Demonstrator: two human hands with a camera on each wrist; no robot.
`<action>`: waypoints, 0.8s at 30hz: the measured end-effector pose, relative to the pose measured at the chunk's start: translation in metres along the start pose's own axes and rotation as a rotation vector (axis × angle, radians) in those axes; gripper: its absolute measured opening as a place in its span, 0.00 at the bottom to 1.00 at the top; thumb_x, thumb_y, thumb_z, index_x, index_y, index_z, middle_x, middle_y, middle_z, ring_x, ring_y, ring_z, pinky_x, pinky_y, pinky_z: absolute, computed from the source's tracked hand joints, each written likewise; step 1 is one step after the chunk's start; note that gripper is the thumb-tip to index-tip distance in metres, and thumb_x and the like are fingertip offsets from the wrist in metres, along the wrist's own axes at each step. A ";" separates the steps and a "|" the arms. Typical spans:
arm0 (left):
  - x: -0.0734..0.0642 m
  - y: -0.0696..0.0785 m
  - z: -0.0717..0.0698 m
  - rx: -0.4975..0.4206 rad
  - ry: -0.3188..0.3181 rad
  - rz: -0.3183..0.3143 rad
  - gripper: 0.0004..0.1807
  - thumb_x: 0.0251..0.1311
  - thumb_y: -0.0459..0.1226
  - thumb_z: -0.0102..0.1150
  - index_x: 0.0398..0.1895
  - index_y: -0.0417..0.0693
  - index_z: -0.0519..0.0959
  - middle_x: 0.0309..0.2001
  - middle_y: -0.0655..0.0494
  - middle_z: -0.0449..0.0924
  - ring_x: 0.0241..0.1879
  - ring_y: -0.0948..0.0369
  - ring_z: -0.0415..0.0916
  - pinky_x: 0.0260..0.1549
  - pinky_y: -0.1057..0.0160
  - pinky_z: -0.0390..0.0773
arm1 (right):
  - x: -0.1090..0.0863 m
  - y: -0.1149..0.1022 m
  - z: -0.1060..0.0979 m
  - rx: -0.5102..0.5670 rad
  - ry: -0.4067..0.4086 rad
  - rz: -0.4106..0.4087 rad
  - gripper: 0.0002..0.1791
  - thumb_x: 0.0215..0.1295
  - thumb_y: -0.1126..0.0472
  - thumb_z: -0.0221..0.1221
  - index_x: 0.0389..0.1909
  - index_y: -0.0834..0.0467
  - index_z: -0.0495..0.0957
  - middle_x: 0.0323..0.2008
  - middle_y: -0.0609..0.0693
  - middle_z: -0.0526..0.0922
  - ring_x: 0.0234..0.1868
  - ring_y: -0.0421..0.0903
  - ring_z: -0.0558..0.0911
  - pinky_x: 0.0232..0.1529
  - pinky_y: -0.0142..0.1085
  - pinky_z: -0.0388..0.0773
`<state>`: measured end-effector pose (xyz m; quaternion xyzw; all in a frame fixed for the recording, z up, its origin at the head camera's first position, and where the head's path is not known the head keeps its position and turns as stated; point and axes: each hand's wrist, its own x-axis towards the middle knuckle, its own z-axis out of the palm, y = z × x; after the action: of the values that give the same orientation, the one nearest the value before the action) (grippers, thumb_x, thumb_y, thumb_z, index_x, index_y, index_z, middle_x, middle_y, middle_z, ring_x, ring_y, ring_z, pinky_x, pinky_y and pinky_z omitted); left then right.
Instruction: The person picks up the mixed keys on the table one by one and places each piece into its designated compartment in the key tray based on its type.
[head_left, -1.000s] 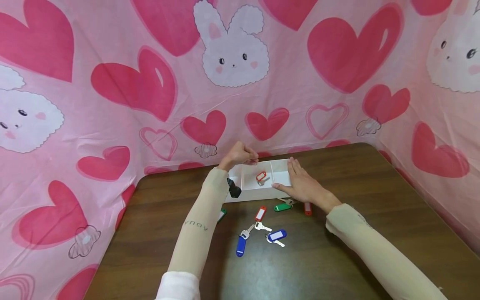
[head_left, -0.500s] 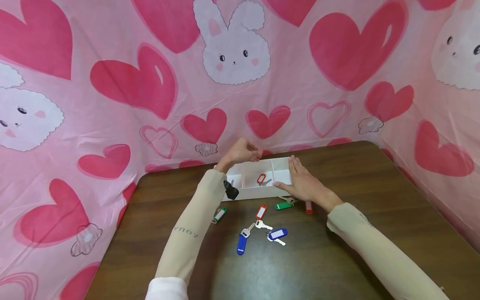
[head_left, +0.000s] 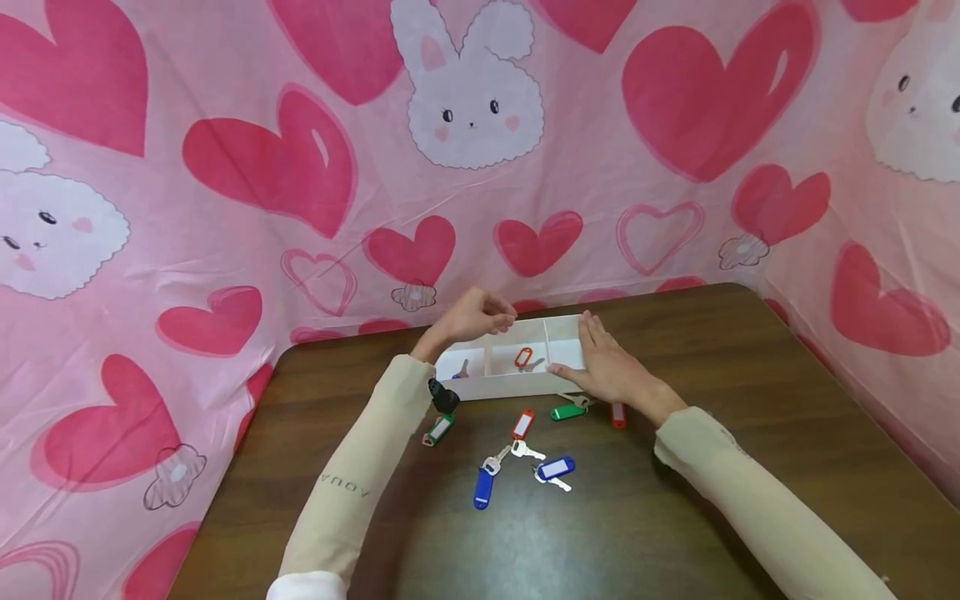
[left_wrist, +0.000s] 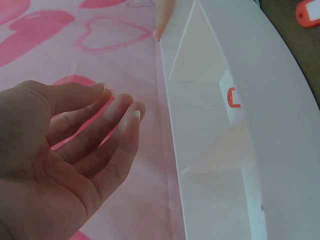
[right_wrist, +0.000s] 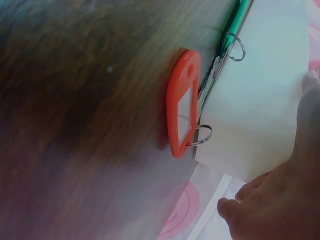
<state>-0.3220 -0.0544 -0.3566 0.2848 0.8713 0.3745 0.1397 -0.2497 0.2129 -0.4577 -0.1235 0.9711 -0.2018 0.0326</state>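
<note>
A white box [head_left: 517,385] with three compartments stands near the table's back edge. Over its back rim hovers my left hand [head_left: 474,317], fingers loosely bent with nothing between them, as the left wrist view also shows. My right hand [head_left: 609,365] rests with straight fingers on the box's right end. In the middle compartment lies a key with a red tag [head_left: 523,357]. A key [head_left: 464,367] with a blue tag lies in the left compartment. The visible part of the right compartment holds nothing.
Before the box lie keys with a green tag [head_left: 440,428], a red tag [head_left: 523,423], and blue tags [head_left: 483,488]. Another green tag [head_left: 568,412] and a red tag [head_left: 618,415] lie close by the box's front. A pink heart-print cloth [head_left: 465,200] hangs behind the table.
My left hand rose slightly, then lowered, and its forearm swung left. The left compartment's key and the left green tag are now uncovered. My right hand has stayed on the box.
</note>
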 end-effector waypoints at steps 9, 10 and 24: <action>-0.025 -0.004 -0.008 0.080 0.011 0.036 0.11 0.72 0.36 0.63 0.52 0.43 0.88 0.49 0.42 0.90 0.48 0.45 0.88 0.46 0.60 0.90 | -0.001 -0.001 -0.001 0.007 0.000 -0.001 0.70 0.65 0.18 0.49 0.84 0.67 0.35 0.86 0.65 0.36 0.86 0.66 0.39 0.82 0.62 0.49; -0.028 -0.005 -0.008 0.085 0.014 0.041 0.11 0.72 0.37 0.63 0.52 0.43 0.88 0.49 0.43 0.90 0.48 0.45 0.88 0.46 0.60 0.90 | -0.002 -0.001 -0.001 0.006 0.001 -0.002 0.70 0.65 0.18 0.49 0.84 0.67 0.35 0.86 0.65 0.36 0.86 0.66 0.39 0.82 0.62 0.49; -0.069 -0.022 -0.005 0.213 0.076 0.103 0.10 0.71 0.38 0.65 0.50 0.47 0.89 0.48 0.52 0.92 0.48 0.56 0.88 0.49 0.57 0.89 | -0.002 -0.001 0.000 -0.002 -0.002 -0.009 0.70 0.65 0.17 0.48 0.84 0.67 0.35 0.86 0.65 0.36 0.86 0.65 0.39 0.83 0.60 0.49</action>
<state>-0.2783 -0.1108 -0.3674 0.3282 0.8949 0.2972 0.0562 -0.2476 0.2130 -0.4570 -0.1280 0.9707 -0.2007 0.0325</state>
